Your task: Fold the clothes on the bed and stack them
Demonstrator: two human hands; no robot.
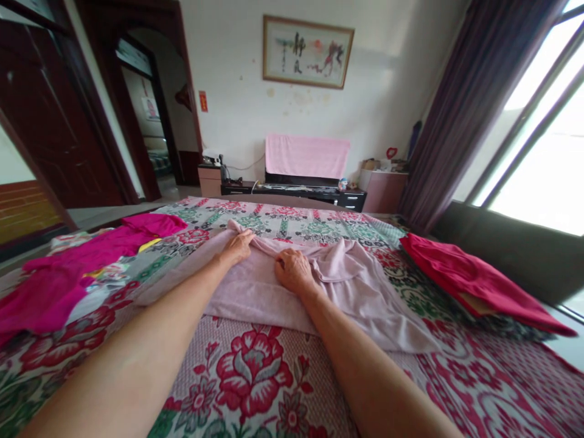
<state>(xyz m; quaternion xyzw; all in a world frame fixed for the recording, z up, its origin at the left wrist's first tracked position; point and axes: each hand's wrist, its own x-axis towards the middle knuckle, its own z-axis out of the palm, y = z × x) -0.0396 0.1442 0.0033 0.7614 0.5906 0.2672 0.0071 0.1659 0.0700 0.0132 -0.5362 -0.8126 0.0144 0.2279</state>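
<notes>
A pale pink garment [267, 298] lies spread across the flowered bedspread [253, 377], rumpled on its right side. Along its far edge, my left hand [239, 246] is closed with the fingers bent over the cloth. My right hand [294, 269] is closed too, its fingers curled into the fabric a little nearer and to the right. A bunched fold of the same garment [340, 261] rises just right of that hand. Parts of the fingertips are hidden by the hands themselves.
Magenta clothes [104, 252] lie loosely heaped on the left of the bed. A stack topped by a red garment [479, 280] sits at the right edge. Beyond the bed stand a low black cabinet [353, 199] and a screen under a pink cloth [305, 155].
</notes>
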